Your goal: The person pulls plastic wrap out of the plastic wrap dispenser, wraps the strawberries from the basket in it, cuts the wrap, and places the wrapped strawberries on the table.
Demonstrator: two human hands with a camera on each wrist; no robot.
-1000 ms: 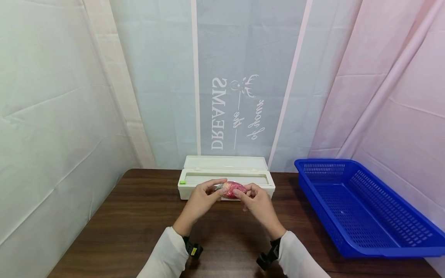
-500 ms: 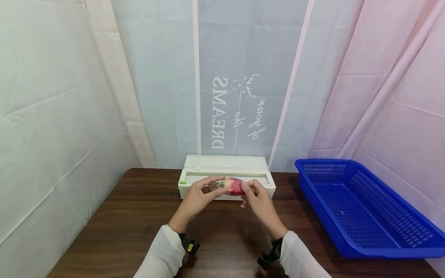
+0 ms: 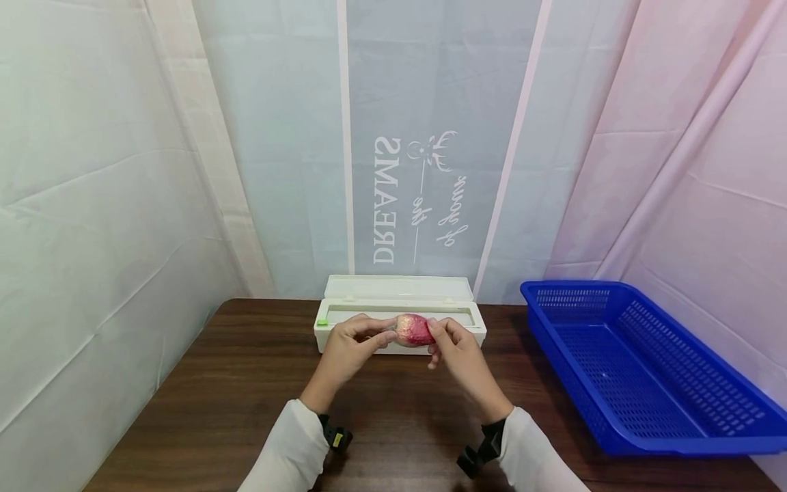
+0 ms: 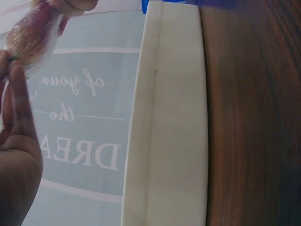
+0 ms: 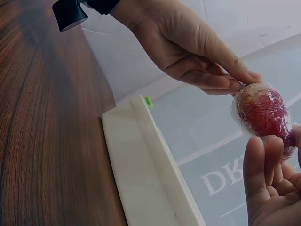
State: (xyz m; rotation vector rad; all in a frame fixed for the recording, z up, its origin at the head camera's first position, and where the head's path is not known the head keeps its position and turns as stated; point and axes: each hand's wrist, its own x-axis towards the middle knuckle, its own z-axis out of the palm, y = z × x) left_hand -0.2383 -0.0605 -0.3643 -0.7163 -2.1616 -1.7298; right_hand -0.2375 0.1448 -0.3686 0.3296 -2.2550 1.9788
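Wrapped in clear cling film, a small red and pale-yellow fruit is held up between both hands in the head view. My left hand pinches the film at its paler left end between thumb and forefinger. The red right end is pinched by my right hand, thumb on the near side. In the right wrist view the fruit shows crinkled, shiny film all round. Behind the hands stands a long white cling film dispenser, its lid raised, a green slider at its left end.
A blue perforated plastic basket stands on the right of the dark wooden table. Pale printed curtains hang behind the table and at both sides. A black camera mount sits on each wrist.
The right thumb has moved from the fruit's face to its right end. The left fingers have closed together over the gathered film at the left end. The dispenser and basket stay put.
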